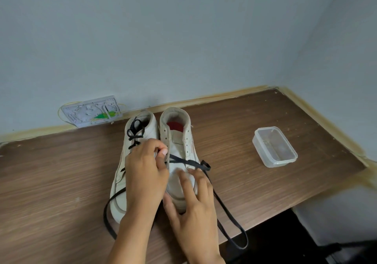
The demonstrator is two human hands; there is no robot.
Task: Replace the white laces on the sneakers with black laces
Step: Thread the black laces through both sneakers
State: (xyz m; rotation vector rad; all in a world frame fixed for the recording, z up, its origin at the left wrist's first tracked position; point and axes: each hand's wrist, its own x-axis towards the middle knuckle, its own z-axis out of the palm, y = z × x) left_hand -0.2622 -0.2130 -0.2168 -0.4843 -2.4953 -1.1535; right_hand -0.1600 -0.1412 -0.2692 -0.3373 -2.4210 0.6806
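Two white sneakers stand side by side on the wooden table, toes toward me. The left sneaker [140, 133] carries a black lace tied at its top. On the right sneaker [177, 139] a black lace [183, 161] crosses the lower eyelets, and its long ends trail off the table's front edge. My left hand [144, 172] pinches this lace at the right sneaker's left eyelet row. Over that sneaker's toe lies my right hand [191, 202], fingers straight and touching the upper. No white lace is in view.
A clear plastic container [274, 146] sits empty to the right of the sneakers. A flat white cut-out sheet with a green piece [91, 111] leans on the wall behind them. The table [51, 172] ends near my body and meets walls at the back and right.
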